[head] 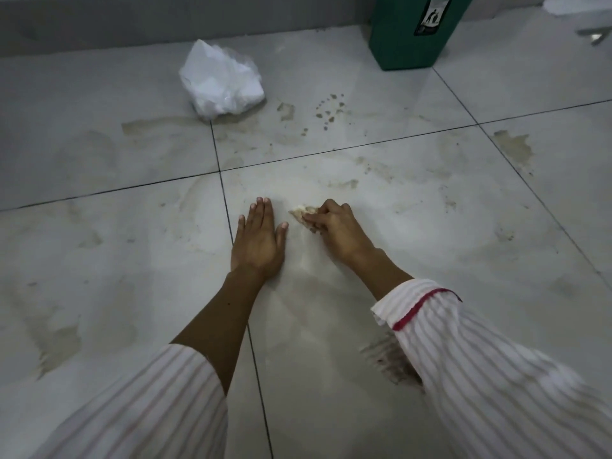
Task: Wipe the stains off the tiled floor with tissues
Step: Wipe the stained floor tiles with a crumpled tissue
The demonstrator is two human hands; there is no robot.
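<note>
Hands: left hand lies flat on the floor, fingers straight and close together, thumb out to the side. Right hand is curled around a small tissue and presses it down on the tile.
Tissue: a little crumpled wad, brownish and dirty, poking out past the right fingers, just beside the left thumb.
Floor: big, smooth, shiny pale grey tiles with thin dark lines between them.
Stains: brown smears and small spots farther away, a bigger blotch off to the right, and dull patches on the left. Much dirt is left, I think.
Pack: a white crinkly plastic pack of tissues sits well apart, near the wall.
Bin: a green boxy bin stands at the back.
Sleeves: striped white and pink cloth; the right cuff has a red edge.
What could go wrong: the tissue looks full of dirt, so it may smear brown across clean tile. It is thin and may tear if rubbed hard. The tile looks slick, so the flat hand might slip. A loose sleeve could drag through the dark mark under the right arm.
</note>
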